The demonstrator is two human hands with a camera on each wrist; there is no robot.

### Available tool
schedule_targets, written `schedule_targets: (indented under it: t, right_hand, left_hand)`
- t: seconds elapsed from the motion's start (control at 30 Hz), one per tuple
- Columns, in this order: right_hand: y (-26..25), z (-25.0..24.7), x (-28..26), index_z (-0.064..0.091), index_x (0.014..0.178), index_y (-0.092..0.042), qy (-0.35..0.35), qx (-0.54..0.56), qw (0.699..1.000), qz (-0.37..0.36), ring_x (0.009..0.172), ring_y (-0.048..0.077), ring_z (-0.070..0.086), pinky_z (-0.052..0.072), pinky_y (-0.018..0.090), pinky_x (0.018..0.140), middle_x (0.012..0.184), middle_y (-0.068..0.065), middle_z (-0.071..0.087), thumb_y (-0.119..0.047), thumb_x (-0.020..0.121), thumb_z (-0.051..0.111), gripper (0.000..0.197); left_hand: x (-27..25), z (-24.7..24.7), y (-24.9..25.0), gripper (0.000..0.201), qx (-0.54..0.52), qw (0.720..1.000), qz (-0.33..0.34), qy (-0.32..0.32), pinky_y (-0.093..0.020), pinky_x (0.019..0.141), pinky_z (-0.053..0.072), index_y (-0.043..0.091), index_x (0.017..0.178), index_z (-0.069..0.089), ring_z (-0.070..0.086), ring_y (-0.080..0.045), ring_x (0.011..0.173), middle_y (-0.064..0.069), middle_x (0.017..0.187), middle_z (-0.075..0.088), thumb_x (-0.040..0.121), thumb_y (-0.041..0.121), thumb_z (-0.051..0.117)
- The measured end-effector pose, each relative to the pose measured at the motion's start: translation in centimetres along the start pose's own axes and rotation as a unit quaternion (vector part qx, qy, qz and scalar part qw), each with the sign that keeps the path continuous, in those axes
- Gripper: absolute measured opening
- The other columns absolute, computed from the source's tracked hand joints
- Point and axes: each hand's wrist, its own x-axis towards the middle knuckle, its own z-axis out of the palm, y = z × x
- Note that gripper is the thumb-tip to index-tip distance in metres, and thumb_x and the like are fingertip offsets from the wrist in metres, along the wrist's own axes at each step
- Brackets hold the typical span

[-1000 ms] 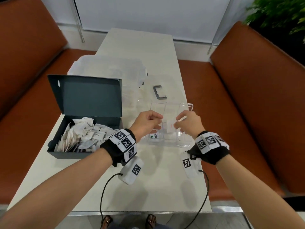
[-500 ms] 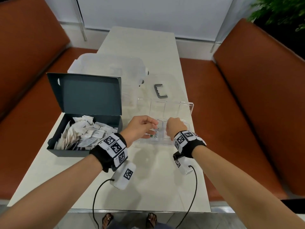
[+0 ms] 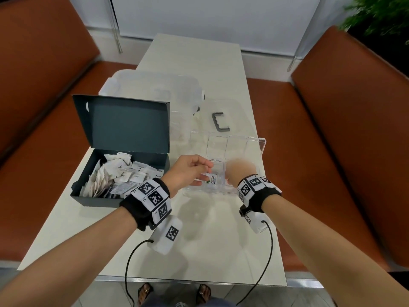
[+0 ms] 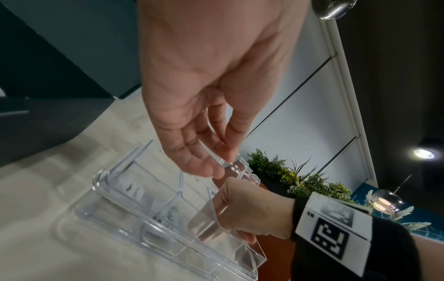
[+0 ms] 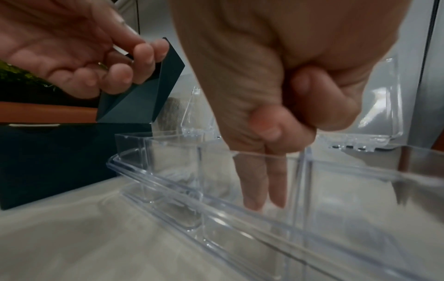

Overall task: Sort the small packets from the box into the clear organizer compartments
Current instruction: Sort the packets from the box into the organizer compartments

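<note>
A long pale table [image 3: 199,63] runs up the middle of the frame, flanked left and right by rust-orange benches [image 3: 354,129]. White wall panels [image 3: 210,16] span the top; green plants [image 3: 380,16] fill the upper right.

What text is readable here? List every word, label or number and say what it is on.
"Stevia": on the packet lying in the clear organizer.
"Pepper", faintly: on some white packets in the dark box.
Other packet print: too small to read.
Wristband squares: coded patterns, not words; the tiny characters beside them are unreadable.
</note>
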Motion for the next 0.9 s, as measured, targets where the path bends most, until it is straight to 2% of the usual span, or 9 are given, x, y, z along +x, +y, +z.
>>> schedule_targets:
  t: [0.2,0.27,0.33,0.4,0.5,0.67,0.77,0.83,0.9]
  right_hand:
    - [0.6,-1.9,-0.9,0.063,0.110,-0.014,-0.020,0.041,0.999,0.003,0.096,0.029,0.064,0.052,0.035,0.079,0.109,0.007,0.063,-0.010,0.092,0.055,0.020]
    - [1.0,-3.6,-1.4,0.064,0.108,-0.013,0.007,0.070,0.997,0.012,0.092,0.028,0.064,0.054,0.038,0.082,0.109,0.007,0.064,-0.012,0.093,0.052,0.019]
    - [1.0,-6.0,-2.1,0.069,0.103,-0.017,0.035,0.108,0.994,0.003,0.082,0.026,0.067,0.056,0.037,0.077,0.106,0.004,0.067,-0.017,0.093,0.053,0.018]
    - [0.5,-8.7,-2.9,0.071,0.099,-0.022,0.051,0.154,0.986,-0.026,0.068,0.021,0.067,0.057,0.034,0.071,0.099,0.001,0.068,-0.024,0.092,0.056,0.016]
    - [-1.7,-12.1,-3.7,0.069,0.100,-0.027,0.048,0.220,0.970,-0.096,0.057,0.016,0.064,0.056,0.032,0.075,0.090,-0.004,0.069,-0.027,0.090,0.061,0.013]
    - [-8.3,-13.9,-3.7,0.070,0.103,-0.021,-0.013,0.266,0.933,-0.242,0.049,0.007,0.062,0.049,0.015,0.062,0.079,-0.010,0.066,-0.024,0.089,0.063,0.016]
    - [-13.0,-13.0,-2.6,0.071,0.105,-0.014,-0.031,0.249,0.923,-0.291,0.056,0.005,0.059,0.040,0.003,0.052,0.078,-0.007,0.065,-0.019,0.089,0.064,0.018]
    - [-15.9,-11.8,-1.6,0.071,0.110,-0.011,-0.036,0.204,0.931,-0.301,0.072,0.006,0.062,0.043,0.007,0.068,0.088,-0.005,0.067,-0.018,0.089,0.063,0.024]
    - [-18.3,-10.0,-0.4,0.067,0.117,-0.008,-0.054,0.152,0.947,-0.277,0.096,0.020,0.063,0.047,0.024,0.085,0.108,0.005,0.068,-0.019,0.089,0.062,0.030]
  left_hand:
    - [-0.4,-0.6,-0.1,0.015,0.005,1.000,0.000,-0.002,-0.029,0.076,0.056,0.009,0.105,0.068,0.070,-0.014,0.079,-0.001,0.094,0.070,0.096,0.008,0.056]
    - [-0.7,-1.1,0.1,0.015,0.004,1.000,0.004,-0.001,-0.030,0.077,0.056,0.011,0.104,0.069,0.069,-0.013,0.078,0.000,0.092,0.071,0.096,0.008,0.057]
    - [-1.1,-2.0,0.3,0.014,0.003,1.000,0.008,0.001,-0.029,0.077,0.056,0.012,0.102,0.069,0.069,-0.013,0.079,0.001,0.091,0.071,0.095,0.009,0.057]
    - [-1.4,-3.3,0.7,0.014,0.006,1.000,0.012,0.004,-0.027,0.076,0.056,0.013,0.102,0.069,0.070,-0.013,0.080,0.001,0.092,0.071,0.096,0.010,0.057]
    - [-2.1,-6.0,1.4,0.014,0.022,1.000,0.016,0.014,-0.026,0.076,0.054,0.013,0.103,0.068,0.069,-0.014,0.081,0.001,0.091,0.070,0.096,0.011,0.056]
    - [-2.8,-12.5,1.6,0.015,0.115,0.993,-0.008,0.011,-0.024,0.073,0.054,0.015,0.107,0.068,0.070,-0.014,0.085,-0.001,0.099,0.073,0.096,0.019,0.059]
    - [-2.9,-16.4,0.9,0.015,0.279,0.960,-0.029,0.004,-0.020,0.068,0.051,0.017,0.108,0.066,0.069,-0.016,0.084,-0.001,0.099,0.071,0.095,0.019,0.059]
    - [-2.6,-18.1,0.0,0.019,0.417,0.908,-0.034,-0.007,-0.018,0.066,0.049,0.016,0.111,0.066,0.068,-0.019,0.087,-0.002,0.103,0.071,0.093,0.016,0.061]
    - [-2.3,-18.9,-1.0,0.029,0.493,0.867,-0.061,-0.036,-0.023,0.076,0.048,0.014,0.118,0.065,0.064,-0.021,0.096,-0.006,0.111,0.070,0.089,0.014,0.066]
